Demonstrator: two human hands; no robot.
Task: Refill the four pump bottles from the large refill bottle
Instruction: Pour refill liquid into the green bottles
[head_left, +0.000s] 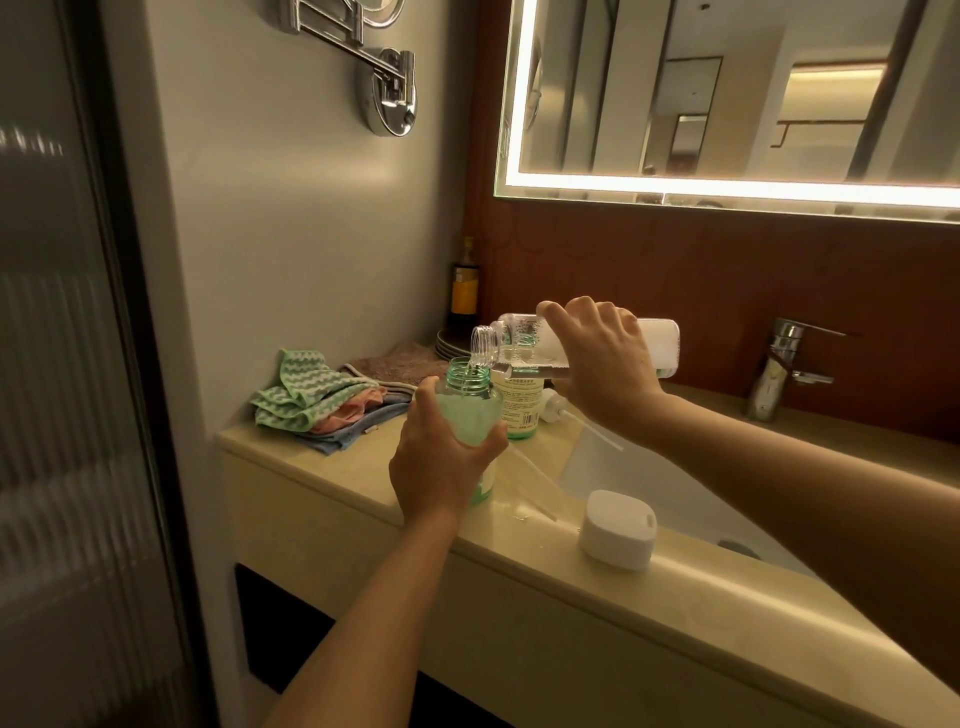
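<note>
Refill bottle (524, 345), gripped in right hand (602, 358), should tip slowly, mouth over the green pump bottle (470, 410) clasped by left hand (441, 467).

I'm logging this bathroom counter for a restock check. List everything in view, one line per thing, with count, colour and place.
refill bottle: one, clear with white end, tipped over the green bottle, pouring
green bottle: one, open, on the counter's front
labelled bottle: one, greenish, behind the green bottle
pump head: one, white with tube, lying by the sink
white cap: one, on the counter's front edge
cloths: a pile, green, pink, blue, brown, left on the counter
plates: a small dark stack, back corner
dark bottle: one, yellow label, back corner
tap: one, chrome, right
sink: one, white
mirror: one, lit, on the wall
counter: one, beige
hands: left around the green bottle, right holding the refill bottle
</note>
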